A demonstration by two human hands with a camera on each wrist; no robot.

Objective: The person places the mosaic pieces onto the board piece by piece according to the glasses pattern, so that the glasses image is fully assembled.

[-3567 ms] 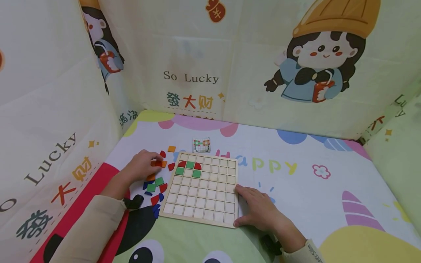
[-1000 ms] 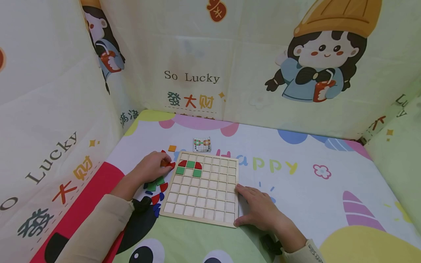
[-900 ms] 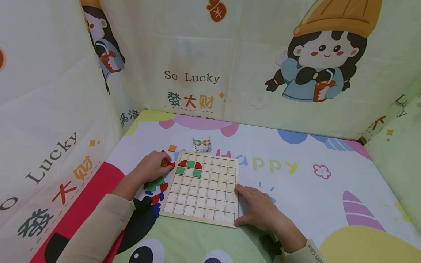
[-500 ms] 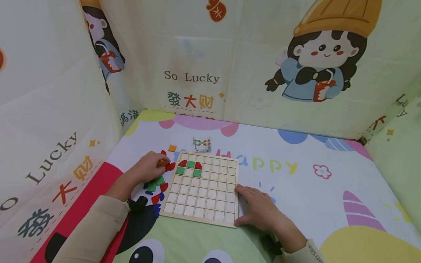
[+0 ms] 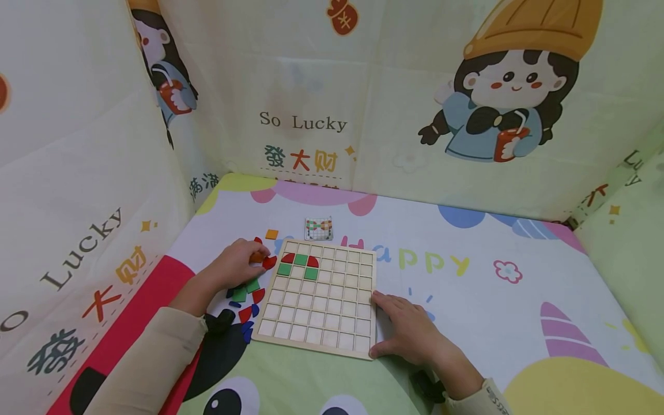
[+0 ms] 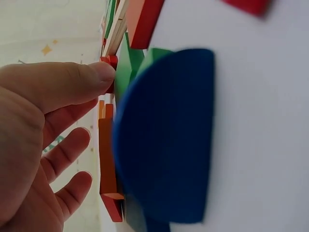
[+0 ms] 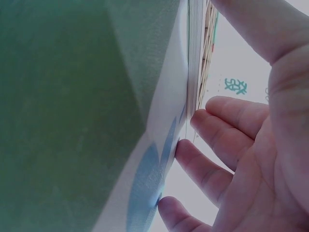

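My left hand (image 5: 234, 266) is low over loose flat pieces left of a wooden grid board (image 5: 316, 311). By its fingertips lie a red quarter-round piece (image 5: 269, 263) and an orange tile (image 5: 256, 257). In the left wrist view the thumb tip overlaps a red piece (image 6: 113, 61); the index finger is hidden, so a pinch cannot be made out. My right hand (image 5: 407, 325) rests against the board's right edge, fingers loosely extended. Green squares (image 5: 300, 260) and red quarter-rounds (image 5: 312, 261) fill several cells at the board's upper left.
A small pattern card (image 5: 319, 229) lies behind the board. One orange square (image 5: 271, 234) sits apart at the back left. Green tiles (image 5: 239, 295), red pieces (image 5: 258, 295) and blue pieces (image 5: 246, 331) are scattered along the board's left side. Printed cloth walls stand around the table.
The left hand has shifted from the orange tiles toward the red pieces, then drawn back slightly. Red pieces at its fingertips have moved a little. The board and right hand have stayed put.
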